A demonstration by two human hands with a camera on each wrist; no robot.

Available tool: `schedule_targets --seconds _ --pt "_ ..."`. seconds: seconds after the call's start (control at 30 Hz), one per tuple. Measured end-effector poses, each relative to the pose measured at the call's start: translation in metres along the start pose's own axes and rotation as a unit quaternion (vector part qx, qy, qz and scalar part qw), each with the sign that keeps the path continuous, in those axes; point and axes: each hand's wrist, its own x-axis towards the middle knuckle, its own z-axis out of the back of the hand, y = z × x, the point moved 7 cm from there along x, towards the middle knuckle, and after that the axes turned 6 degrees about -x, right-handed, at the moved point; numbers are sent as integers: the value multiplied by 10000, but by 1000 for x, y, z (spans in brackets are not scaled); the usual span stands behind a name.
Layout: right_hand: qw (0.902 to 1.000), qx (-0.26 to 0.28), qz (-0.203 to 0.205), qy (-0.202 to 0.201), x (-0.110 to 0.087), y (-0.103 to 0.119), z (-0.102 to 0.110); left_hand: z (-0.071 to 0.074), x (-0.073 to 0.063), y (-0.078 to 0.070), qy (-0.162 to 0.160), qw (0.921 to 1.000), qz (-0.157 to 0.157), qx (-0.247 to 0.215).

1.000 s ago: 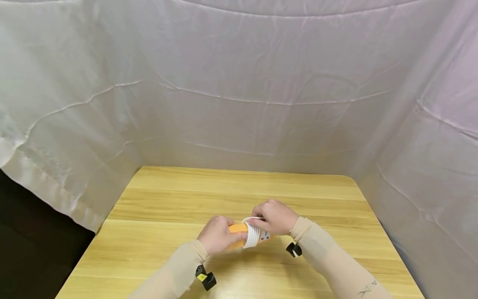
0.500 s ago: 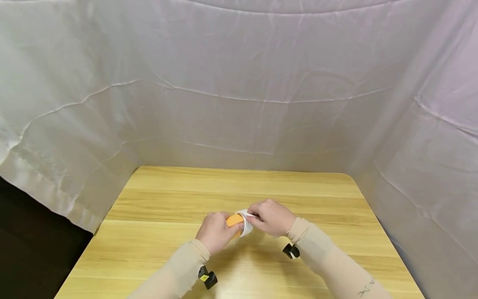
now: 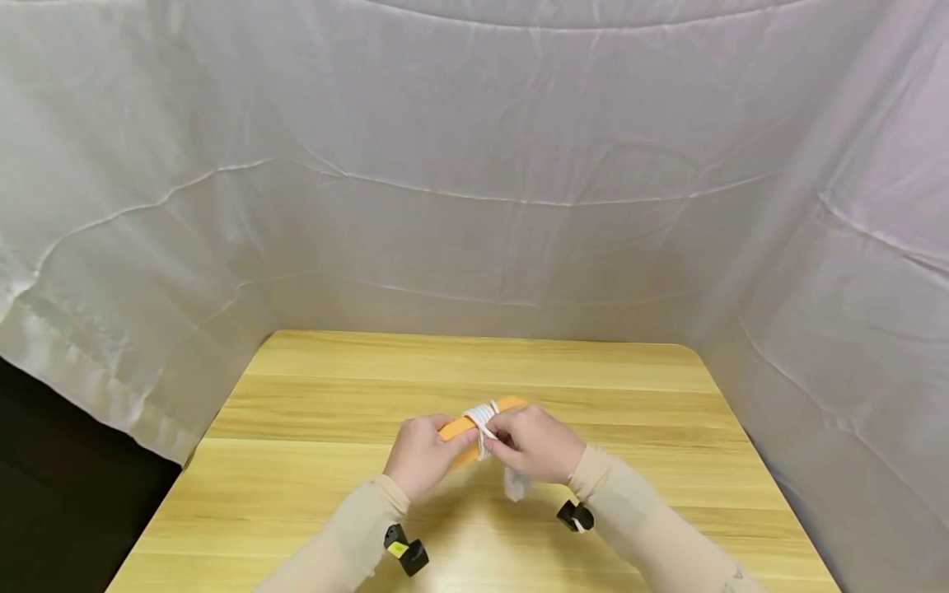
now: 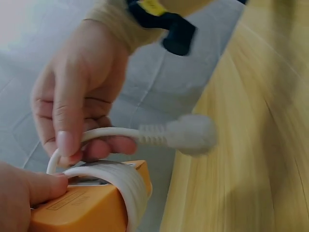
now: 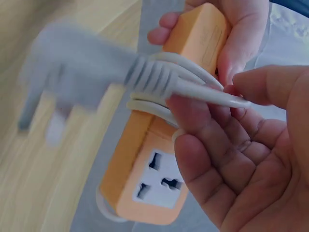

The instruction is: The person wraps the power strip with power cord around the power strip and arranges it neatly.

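An orange power strip (image 5: 128, 159) with a white socket face is held above the table, tilted. Several turns of its white cord (image 4: 128, 186) wrap round its middle. My left hand (image 3: 420, 455) grips one end of the strip, thumb along the near side. Between thumb and fingers my right hand (image 3: 539, 443) pinches the cord's free end close to the wraps. From that pinch the white plug (image 4: 190, 134) hangs loose, its pins (image 5: 55, 125) pointing away from the strip in the right wrist view; the plug is blurred.
A wood-grain table (image 3: 334, 387) lies under both hands. Grey cloth (image 3: 474, 247) hangs round its back and sides. Each wrist wears a small black camera mount, the left one (image 3: 406, 550) and the right one (image 3: 575, 516).
The strip has turned, so its far end now points up and away. My right hand has drawn the cord across the wraps toward me, and the plug now dangles below it.
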Motion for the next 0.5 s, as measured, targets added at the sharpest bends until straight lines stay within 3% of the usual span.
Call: schedule_targets --seconds 0.17,0.3,0.4,0.5 --pt "9992 244 -315 75 -3 2 -2 1 0 5 273 9987 164 -387" --pt "9986 310 -428 47 -5 3 0 4 -1 8 465 9932 418 -980" --pt "9987 313 -400 -37 -6 5 2 6 -2 9 494 9870 532 -1433" --pt "9988 308 -327 -184 -8 7 4 9 -2 7 411 9852 498 -1585"
